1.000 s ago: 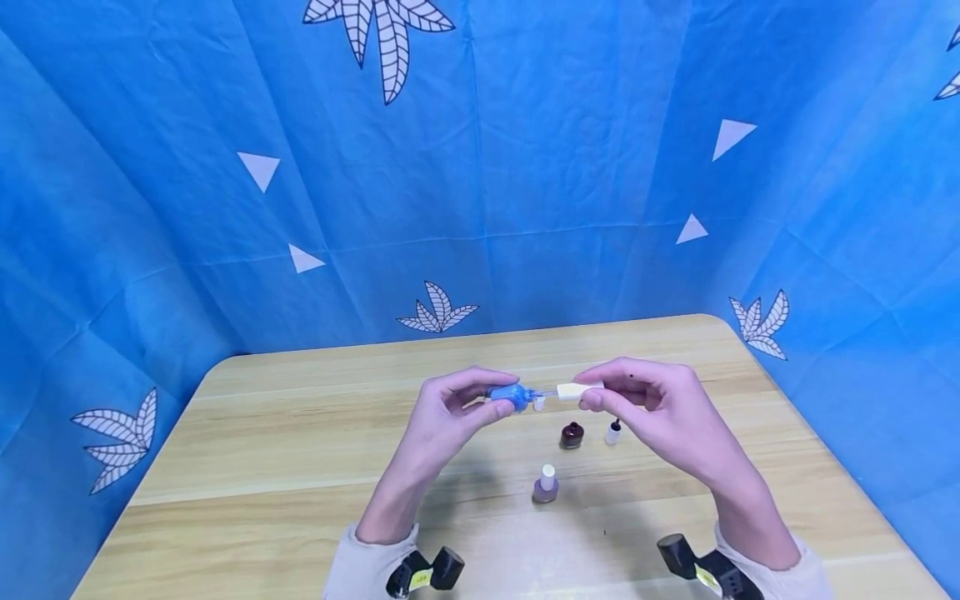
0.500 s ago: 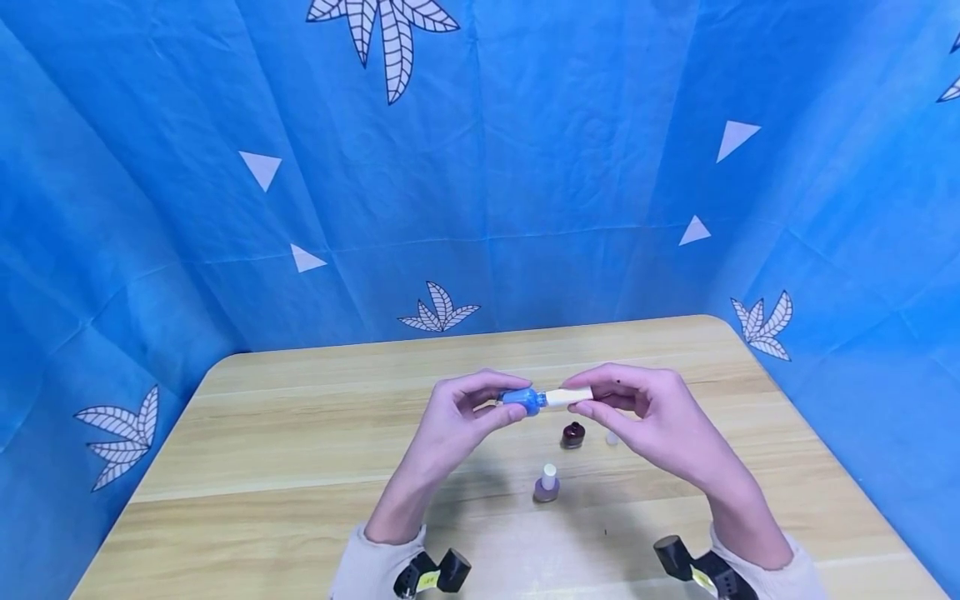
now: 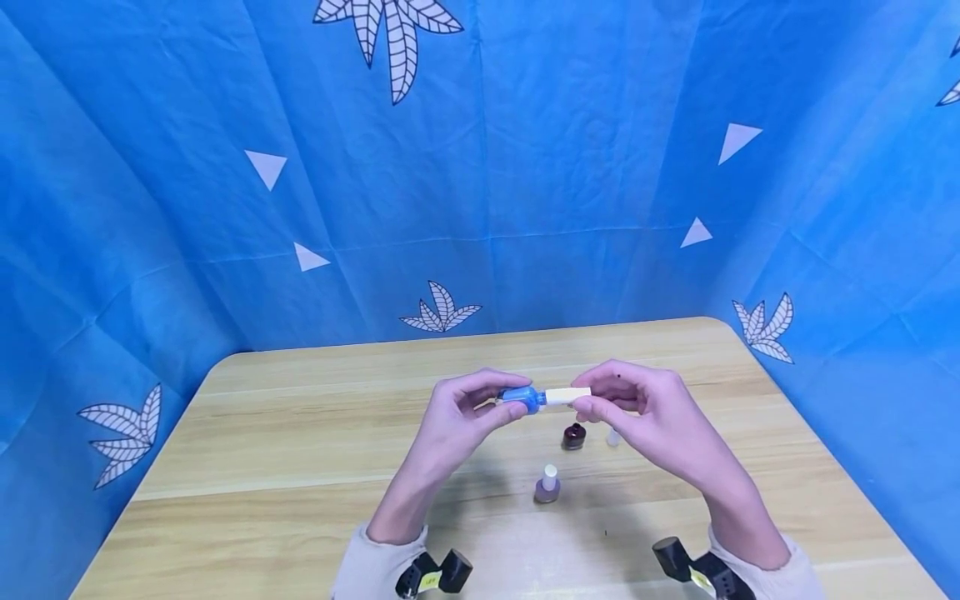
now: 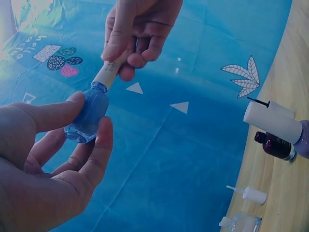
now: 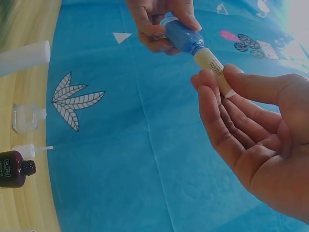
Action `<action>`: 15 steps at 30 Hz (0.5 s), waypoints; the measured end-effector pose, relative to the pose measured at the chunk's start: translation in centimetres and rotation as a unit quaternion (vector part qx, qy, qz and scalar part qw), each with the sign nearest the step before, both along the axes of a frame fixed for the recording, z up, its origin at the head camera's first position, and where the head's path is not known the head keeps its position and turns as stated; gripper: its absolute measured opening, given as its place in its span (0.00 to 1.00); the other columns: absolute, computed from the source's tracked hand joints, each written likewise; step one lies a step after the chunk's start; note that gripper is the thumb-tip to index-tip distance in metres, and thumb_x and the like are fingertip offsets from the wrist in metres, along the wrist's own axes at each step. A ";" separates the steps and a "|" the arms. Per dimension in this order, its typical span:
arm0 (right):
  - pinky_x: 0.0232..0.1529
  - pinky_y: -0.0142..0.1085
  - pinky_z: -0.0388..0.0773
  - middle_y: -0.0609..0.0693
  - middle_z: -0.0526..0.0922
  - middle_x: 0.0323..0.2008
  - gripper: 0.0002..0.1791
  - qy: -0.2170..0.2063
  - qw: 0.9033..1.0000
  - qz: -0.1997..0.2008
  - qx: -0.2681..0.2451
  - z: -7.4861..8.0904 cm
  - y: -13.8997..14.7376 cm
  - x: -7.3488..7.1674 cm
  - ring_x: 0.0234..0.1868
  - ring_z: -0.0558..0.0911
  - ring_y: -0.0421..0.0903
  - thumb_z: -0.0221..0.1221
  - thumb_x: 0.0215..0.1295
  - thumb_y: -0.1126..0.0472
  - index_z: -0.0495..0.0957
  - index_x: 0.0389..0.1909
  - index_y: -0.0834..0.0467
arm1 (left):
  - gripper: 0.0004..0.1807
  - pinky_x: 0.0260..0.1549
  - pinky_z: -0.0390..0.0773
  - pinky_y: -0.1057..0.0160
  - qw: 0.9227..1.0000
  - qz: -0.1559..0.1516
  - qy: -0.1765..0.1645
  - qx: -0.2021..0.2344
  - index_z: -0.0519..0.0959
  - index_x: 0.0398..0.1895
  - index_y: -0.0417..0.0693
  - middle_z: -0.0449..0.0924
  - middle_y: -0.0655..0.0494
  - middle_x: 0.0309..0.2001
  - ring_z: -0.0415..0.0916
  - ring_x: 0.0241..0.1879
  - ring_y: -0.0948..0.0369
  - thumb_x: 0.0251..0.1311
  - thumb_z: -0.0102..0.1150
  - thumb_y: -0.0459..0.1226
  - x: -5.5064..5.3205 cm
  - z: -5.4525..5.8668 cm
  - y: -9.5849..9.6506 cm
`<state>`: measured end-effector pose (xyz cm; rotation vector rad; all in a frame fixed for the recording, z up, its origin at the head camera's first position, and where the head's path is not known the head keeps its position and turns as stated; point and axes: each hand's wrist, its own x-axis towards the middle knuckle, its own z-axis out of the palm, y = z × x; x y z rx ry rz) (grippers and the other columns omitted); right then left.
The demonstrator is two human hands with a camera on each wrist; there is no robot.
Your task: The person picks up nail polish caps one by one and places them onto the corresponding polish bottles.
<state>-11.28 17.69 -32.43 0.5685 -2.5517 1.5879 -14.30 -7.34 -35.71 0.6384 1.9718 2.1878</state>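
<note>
My left hand pinches a blue nail polish bottle by its body, thumb on one side and fingers on the other. The bottle lies almost sideways above the table, its neck pointing right. On that neck sits a cream-white cap, in line with the bottle. The thumb and fingers of my right hand pinch the cap's far end. Small print shows along the cap in the right wrist view. Its brush is hidden inside the bottle.
An uncapped dark red polish bottle stands on the wooden table below my hands. Nearer is a capped lilac bottle. A clear bottle and a white brush cap also stand there. Blue cloth hangs behind.
The brush stem showed between bottle and cap at first; the two came together and the cap now meets the neck. My right fingers have since shifted slightly along the cap.
</note>
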 end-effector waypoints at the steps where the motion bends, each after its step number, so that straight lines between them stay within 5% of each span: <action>1: 0.24 0.37 0.84 0.45 0.89 0.32 0.06 -0.002 1.000 -0.002 0.002 0.0 0.0 0.0 0.35 0.89 0.45 0.67 0.69 0.58 0.85 0.43 0.54 | 0.14 0.54 0.84 0.55 1.000 0.002 0.000 0.000 0.84 0.51 0.33 0.84 0.42 0.50 0.84 0.48 0.53 0.62 0.67 0.24 0.0 0.0 0.0; 15: 0.29 0.37 0.87 0.45 0.87 0.31 0.05 0.019 1.000 0.007 0.015 -0.6 0.3 -0.4 0.30 0.87 0.45 0.63 0.73 0.60 0.85 0.44 0.56 | 0.14 0.53 0.85 0.56 1.000 0.017 0.020 -0.014 0.85 0.51 0.36 0.85 0.44 0.49 0.83 0.49 0.52 0.62 0.69 0.26 0.2 -0.2 0.3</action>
